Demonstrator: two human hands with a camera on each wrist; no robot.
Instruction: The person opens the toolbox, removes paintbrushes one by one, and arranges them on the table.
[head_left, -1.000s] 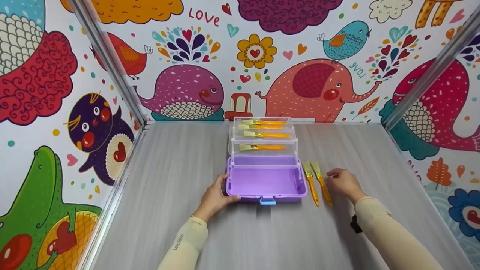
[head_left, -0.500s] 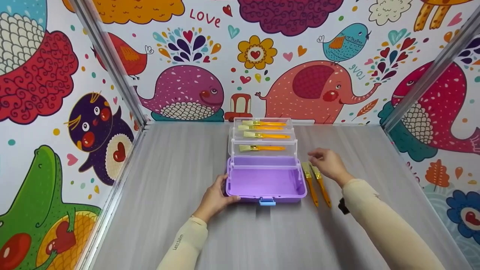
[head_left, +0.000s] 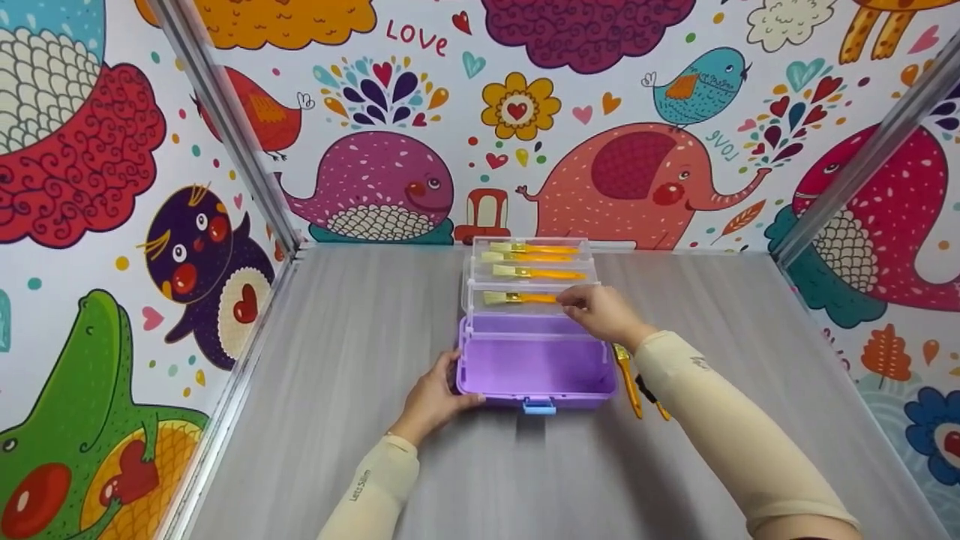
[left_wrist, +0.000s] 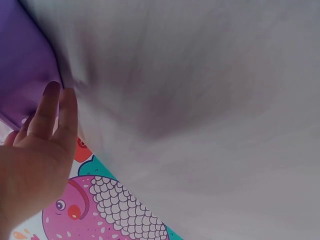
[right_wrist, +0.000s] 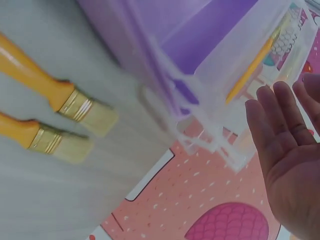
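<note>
A purple storage box (head_left: 536, 367) stands unfolded, its clear tiered trays (head_left: 480, 281) raised at the back. My left hand (head_left: 433, 401) grips the box's front left corner, thumb on the front and fingers along the side. Over the lower tray, my right hand (head_left: 600, 309) has its fingertips at the handle end of a flat paintbrush (head_left: 517, 298) with an orange handle. In the right wrist view that handle end shows apart from the three nearer fingers (right_wrist: 285, 97); thumb and index are cut off at the edge. Higher up lies another paintbrush (head_left: 536, 272).
Right of the box, a paintbrush (head_left: 628, 379) lies on the grey table (head_left: 337, 360); a second one (right_wrist: 55, 142) beside it is mostly hidden by the right arm in the head view. A blue latch (head_left: 538, 406) hangs at the box front. Cartoon-printed walls enclose the table.
My right hand has moved left from beside the two loose paintbrushes to the lower tray's right end. My left hand stays on the box corner. The brushes and box keep their places.
</note>
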